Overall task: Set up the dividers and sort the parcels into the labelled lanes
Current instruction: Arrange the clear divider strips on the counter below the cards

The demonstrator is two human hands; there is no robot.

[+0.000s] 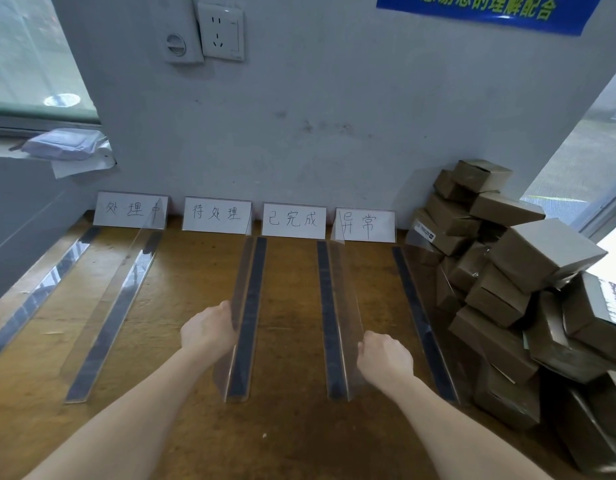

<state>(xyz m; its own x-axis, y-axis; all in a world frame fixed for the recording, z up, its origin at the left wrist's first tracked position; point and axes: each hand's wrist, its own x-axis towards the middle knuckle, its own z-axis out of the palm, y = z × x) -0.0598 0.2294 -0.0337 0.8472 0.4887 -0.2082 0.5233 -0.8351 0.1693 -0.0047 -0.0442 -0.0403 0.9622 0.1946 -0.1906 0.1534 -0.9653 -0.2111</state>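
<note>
I am looking down on a wooden table (pixel 292 427) set against a grey wall (pixel 334 116). Five clear plastic dividers lie on it, each with a dark strip along its base, running from the near edge toward the wall. The first divider (pixel 39 289) and second divider (pixel 116 306) sit on the left and angle away leftward. The left hand (pixel 209 329) grips the middle divider (pixel 252 289) near its near end, with fingers and thumb wrapped over the top edge of the clear upright wall. The right hand (pixel 386 356) is curled into a loose fist on the top edge of the fourth divider (pixel 329 306), also near its near end, and seems to hold that edge, though the see-through plastic makes the pinch hard to read. The fifth divider (pixel 417 306) lies farther right. Just beside it is the heap of brown cardboard parcels (pixel 507 289), stacked loosely in the far right corner and spilling toward the near right. Four white label cards (pixel 292 220) with handwritten characters stand in a row along the foot of the wall at the far ends of the lanes. A white socket (pixel 221 31) and a blue banner (pixel 483 12) are fixed high on the wall, and a white bag (pixel 64 143) rests on the ledge at far left.
</note>
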